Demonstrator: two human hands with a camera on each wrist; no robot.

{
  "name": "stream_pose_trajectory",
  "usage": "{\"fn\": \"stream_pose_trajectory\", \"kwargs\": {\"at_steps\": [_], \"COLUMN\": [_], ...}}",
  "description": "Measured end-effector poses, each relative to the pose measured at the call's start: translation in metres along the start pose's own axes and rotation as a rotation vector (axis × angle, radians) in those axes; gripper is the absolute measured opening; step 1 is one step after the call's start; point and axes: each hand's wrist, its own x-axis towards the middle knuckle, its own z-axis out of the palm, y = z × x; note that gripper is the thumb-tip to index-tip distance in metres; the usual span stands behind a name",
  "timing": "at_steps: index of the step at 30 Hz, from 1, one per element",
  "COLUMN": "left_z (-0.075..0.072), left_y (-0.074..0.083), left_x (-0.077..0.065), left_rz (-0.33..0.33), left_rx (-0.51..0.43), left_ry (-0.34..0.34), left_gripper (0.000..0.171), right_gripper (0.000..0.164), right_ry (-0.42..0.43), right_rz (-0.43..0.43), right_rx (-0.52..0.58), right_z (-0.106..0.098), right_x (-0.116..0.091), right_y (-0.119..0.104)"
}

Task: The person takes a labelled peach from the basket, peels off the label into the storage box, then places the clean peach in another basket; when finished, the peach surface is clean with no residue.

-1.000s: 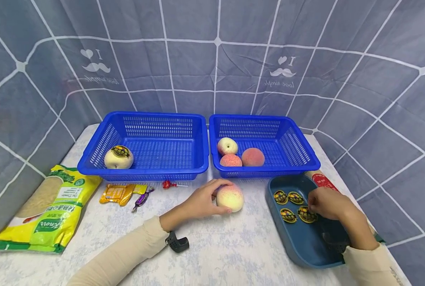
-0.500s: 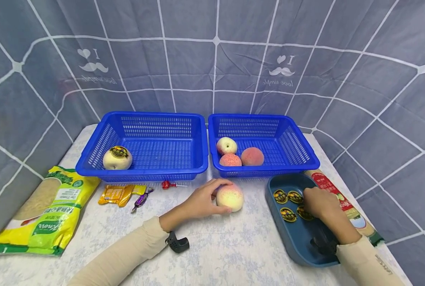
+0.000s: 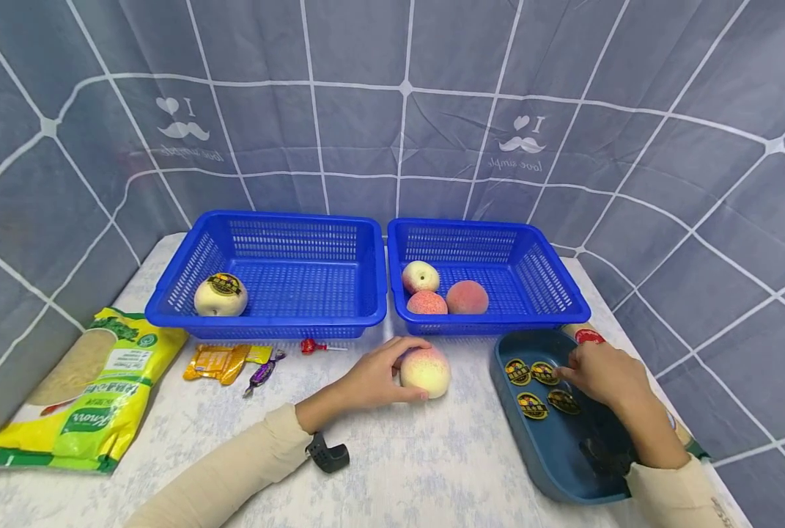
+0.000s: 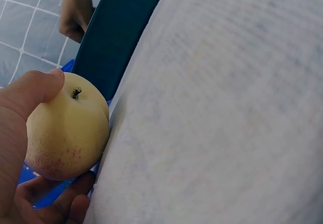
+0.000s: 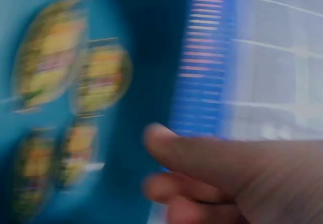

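My left hand (image 3: 379, 378) grips a pale yellow and pink peach (image 3: 426, 372) on the table, thumb on one side and fingers on the other. The left wrist view shows the peach's stem (image 4: 76, 93) by the thumb. My right hand (image 3: 606, 378) hovers over the dark teal tray (image 3: 531, 458), its fingertips beside several black-and-gold oval stickers (image 3: 531, 405). In the blurred right wrist view, that hand's thumb (image 5: 192, 153) and loosely curled fingers stand apart from the stickers, with nothing seen between them.
A left blue basket (image 3: 293, 320) holds one stickered peach (image 3: 220, 297); a right blue basket (image 3: 491, 320) holds three peaches. Wrapped candies (image 3: 217, 363), a red lollipop (image 3: 309, 345) and a yellow Knorr bag (image 3: 89, 396) lie at left. A red package (image 3: 588, 334) lies behind the tray.
My right hand dipped over the stickers, then drew back off the nearest right one, which now looks darker and slightly shifted. My left hand keeps its grip on the peach.
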Motion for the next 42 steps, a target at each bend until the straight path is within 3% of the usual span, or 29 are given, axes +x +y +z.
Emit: {"fn": "stream_pose_trajectory", "kwargs": {"at_steps": [4,8,10,13,17,19,22,25,28,32,35,42], "left_z": [0.002,0.002,0.001,-0.003,-0.021,-0.037,-0.065,-0.091,-0.107,-0.113,-0.112,-0.105], "left_y": [-0.001,-0.001,-0.001,0.006,0.031,0.047,0.068,0.081,0.081,0.072,0.063,0.034], "left_x": [0.0,0.0,-0.001,-0.002,0.004,0.016,0.045,0.081,0.116,0.155,0.177,0.209], "left_rz": [0.01,0.014,0.021,0.061,0.171,0.226,0.286,0.282,0.228,0.14,0.079,-0.101], "left_rx": [0.006,-0.024,-0.053,-0.12,-0.192,-0.211,-0.249,-0.28,-0.332,-0.34,-0.29,-0.099], "left_ry": [0.002,0.007,0.007,-0.001,0.016,0.052,0.118,0.157,0.152,0.123,0.106,0.077], "left_gripper": [0.071,0.071,0.07,0.071,0.073,0.075,0.077,0.075,0.072,0.069,0.068,0.066], "right_gripper": [0.019,0.009,0.018,0.038,0.06,0.062,0.061,0.057,0.054,0.053,0.052,0.047], "right_ry": [-0.03,0.085,0.163,0.204,0.106,0.075,0.047,0.028,0.023,0.049,0.072,0.078], "right_rz": [-0.129,-0.202,-0.22,-0.239,-0.222,-0.199,-0.168,-0.165,-0.163,-0.159,-0.167,-0.176], "right_rx": [0.191,0.28,0.3,0.34,0.467,0.505,0.515,0.509,0.522,0.528,0.532,0.515], "right_z": [-0.027,-0.051,-0.057,-0.059,-0.057,-0.055,-0.05,-0.042,-0.035,-0.029,-0.027,-0.028], "right_x": [-0.006,0.0,0.009,0.024,0.042,0.048,0.056,0.061,0.064,0.064,0.064,0.066], "right_y": [0.011,0.023,0.029,0.041,0.061,0.072,0.085,0.092,0.095,0.097,0.097,0.098]}}
